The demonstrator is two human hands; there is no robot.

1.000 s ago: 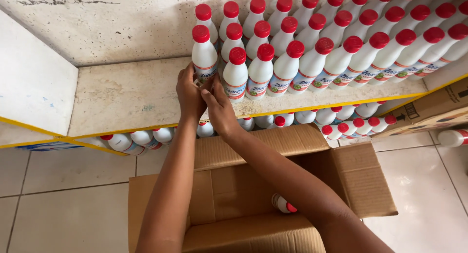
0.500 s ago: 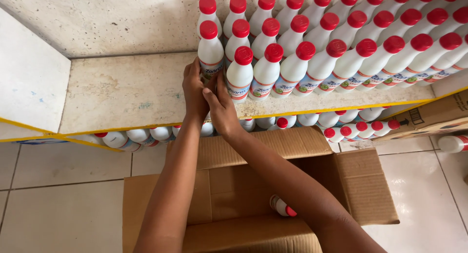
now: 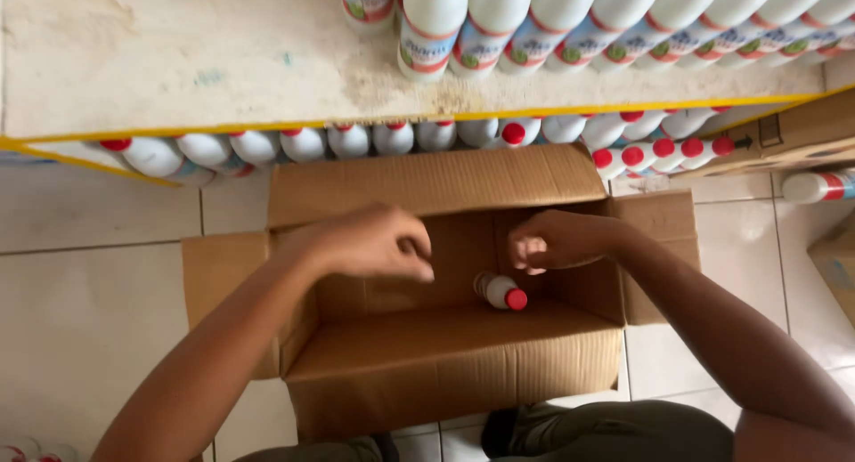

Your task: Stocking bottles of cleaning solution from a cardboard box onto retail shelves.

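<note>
Two empty hands, left hand (image 3: 370,244), right hand (image 3: 557,241), one bottle (image 3: 500,291), one box (image 3: 445,364)

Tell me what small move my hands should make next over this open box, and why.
Probably lower the right hand to take the bottle left in the cardboard box. Both hands hang empty above the opening, the left hand slightly farther off, and that white, red-capped bottle lies just below the right fingers.

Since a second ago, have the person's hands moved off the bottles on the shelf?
Yes. Both the left hand and right hand have come down from the shelf and now hover, empty, over the open cardboard box.
</note>
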